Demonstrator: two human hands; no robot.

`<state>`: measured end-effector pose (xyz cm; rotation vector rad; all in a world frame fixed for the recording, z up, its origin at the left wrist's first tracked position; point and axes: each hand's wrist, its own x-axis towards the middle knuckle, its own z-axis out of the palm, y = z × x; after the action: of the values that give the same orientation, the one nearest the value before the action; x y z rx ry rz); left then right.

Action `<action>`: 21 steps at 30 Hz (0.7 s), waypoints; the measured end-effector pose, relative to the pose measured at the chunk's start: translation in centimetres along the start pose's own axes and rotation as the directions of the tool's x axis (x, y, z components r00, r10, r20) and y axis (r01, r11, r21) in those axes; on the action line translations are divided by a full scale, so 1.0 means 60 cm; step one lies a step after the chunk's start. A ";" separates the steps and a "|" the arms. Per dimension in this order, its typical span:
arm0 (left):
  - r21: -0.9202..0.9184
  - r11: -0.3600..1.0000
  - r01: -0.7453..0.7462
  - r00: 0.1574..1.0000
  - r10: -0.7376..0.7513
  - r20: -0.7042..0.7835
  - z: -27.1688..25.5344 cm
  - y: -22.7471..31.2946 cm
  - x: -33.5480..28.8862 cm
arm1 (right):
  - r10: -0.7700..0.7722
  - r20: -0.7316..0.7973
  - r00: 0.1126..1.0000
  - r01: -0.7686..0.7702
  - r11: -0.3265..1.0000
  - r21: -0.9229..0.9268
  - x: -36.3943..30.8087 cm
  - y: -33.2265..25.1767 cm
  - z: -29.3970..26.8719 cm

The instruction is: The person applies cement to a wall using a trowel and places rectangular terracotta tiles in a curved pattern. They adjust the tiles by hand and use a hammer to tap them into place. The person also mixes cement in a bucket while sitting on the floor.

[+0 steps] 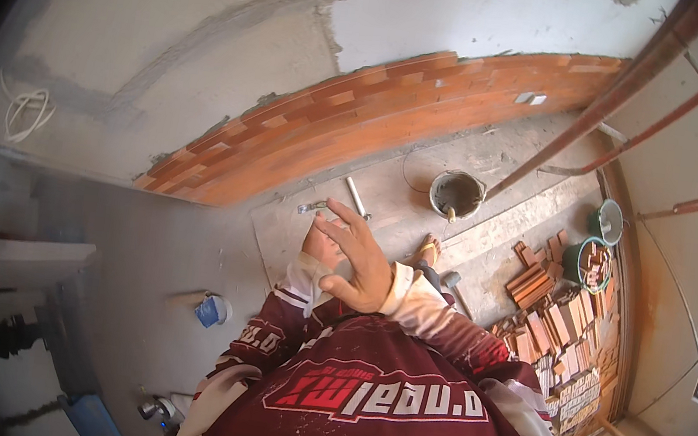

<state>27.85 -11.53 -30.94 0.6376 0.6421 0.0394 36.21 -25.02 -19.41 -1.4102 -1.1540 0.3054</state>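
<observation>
My right hand (366, 269) is held in front of my chest, its fingers stretched and its thumb apart, with nothing seen in it. It crosses over my left hand (321, 246), close to the left wrist and its pale cuff; whether they touch is unclear. The right hand covers much of the left, so the left fingers cannot be read. Just beyond the hands, a small metal-bladed tool (312, 208) and a pale stick-like tool (356, 194) lie on the floor. A mallet (451, 281) rests by my sandalled foot (428, 250).
Ahead, orange brick strips (361, 127) cover the lower wall. A bucket of grey mortar (456, 195) stands near it. At right are loose brick tiles (531, 285), a green bucket (587, 265), a pale pail (608, 222) and rusty poles (591, 118). A blue container (211, 311) sits left.
</observation>
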 end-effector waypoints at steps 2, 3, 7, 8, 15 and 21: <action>-0.306 0.945 0.113 0.993 -0.098 0.063 0.024 0.045 -0.027 | -0.009 0.177 0.984 0.064 0.950 -0.306 -0.024 0.069 0.033; -0.444 0.887 0.128 0.992 -0.111 0.063 0.038 0.070 -0.040 | 0.081 0.282 0.956 0.054 0.896 -0.441 -0.041 0.102 0.051; 0.180 0.975 -0.131 0.959 0.170 -0.226 -0.063 0.026 -0.041 | 0.740 0.338 0.581 -0.469 0.644 -0.604 -0.101 0.209 0.052; 0.203 0.973 -0.111 0.959 0.158 -0.236 -0.062 0.027 -0.041 | 0.737 0.079 0.671 -0.602 0.604 -0.523 -0.177 0.298 0.037; 0.153 0.988 -0.016 0.875 0.088 -0.476 -0.232 -0.013 -0.116 | 0.876 -0.467 0.118 -0.835 0.342 0.432 -0.433 0.522 -0.262; 0.048 0.996 0.070 0.790 -0.026 -0.613 -0.337 -0.134 -0.123 | 0.396 -0.857 0.329 -0.329 0.899 0.289 -0.227 0.394 -0.665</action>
<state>9.13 -8.77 -43.96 0.6757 1.2992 0.1845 70.80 -54.23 -36.35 -1.4410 0.1228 -0.1494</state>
